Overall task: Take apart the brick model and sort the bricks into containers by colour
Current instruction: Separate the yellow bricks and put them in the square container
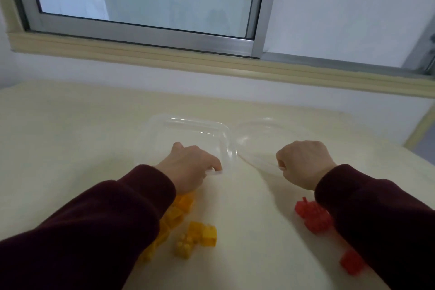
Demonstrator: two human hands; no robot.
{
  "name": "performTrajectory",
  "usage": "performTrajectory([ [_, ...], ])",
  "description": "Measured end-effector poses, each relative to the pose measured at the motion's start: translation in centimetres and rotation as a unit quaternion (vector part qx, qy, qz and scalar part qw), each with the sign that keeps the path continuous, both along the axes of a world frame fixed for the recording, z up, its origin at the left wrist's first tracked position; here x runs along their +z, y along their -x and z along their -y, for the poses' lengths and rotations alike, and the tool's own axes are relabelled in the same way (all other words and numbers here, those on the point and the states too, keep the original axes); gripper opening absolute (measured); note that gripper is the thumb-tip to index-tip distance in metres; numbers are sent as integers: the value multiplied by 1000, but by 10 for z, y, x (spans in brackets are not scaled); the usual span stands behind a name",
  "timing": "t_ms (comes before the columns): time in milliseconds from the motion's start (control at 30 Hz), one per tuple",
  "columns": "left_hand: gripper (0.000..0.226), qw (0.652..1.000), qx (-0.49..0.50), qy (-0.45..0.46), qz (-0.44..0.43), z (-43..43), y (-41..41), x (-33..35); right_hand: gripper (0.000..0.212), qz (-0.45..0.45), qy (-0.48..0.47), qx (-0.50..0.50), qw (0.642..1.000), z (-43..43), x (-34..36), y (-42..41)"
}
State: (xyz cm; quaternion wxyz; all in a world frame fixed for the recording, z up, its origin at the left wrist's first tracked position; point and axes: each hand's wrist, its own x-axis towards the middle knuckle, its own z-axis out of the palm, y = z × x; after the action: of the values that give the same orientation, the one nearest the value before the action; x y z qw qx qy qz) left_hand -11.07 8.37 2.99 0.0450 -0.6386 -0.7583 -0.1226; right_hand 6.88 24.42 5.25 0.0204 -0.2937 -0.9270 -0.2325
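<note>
Both hands are sitting on the cream desk (pixel 70 129). The left hand (pixel 188 167) is pinching the near rim of one clear container (pixel 188 127), the right hand (pixel 303 162) is fisted on the rim of the other (pixel 261 132). Yellow bricks (pixel 195 235) and red bricks (pixel 315 216) are lying loose nearer the person.

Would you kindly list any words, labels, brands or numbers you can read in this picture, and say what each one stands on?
None: no readable text anywhere in this view.
The yellow bricks, red bricks and two clear containers carry no visible print.
Window frame, wall and table are unmarked.
</note>
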Motion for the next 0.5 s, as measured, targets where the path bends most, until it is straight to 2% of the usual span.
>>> performTrajectory([
  [500,47,1000,-5,24,2,0,-16,1,20,31,21,-22,999,11,4,-18],
])
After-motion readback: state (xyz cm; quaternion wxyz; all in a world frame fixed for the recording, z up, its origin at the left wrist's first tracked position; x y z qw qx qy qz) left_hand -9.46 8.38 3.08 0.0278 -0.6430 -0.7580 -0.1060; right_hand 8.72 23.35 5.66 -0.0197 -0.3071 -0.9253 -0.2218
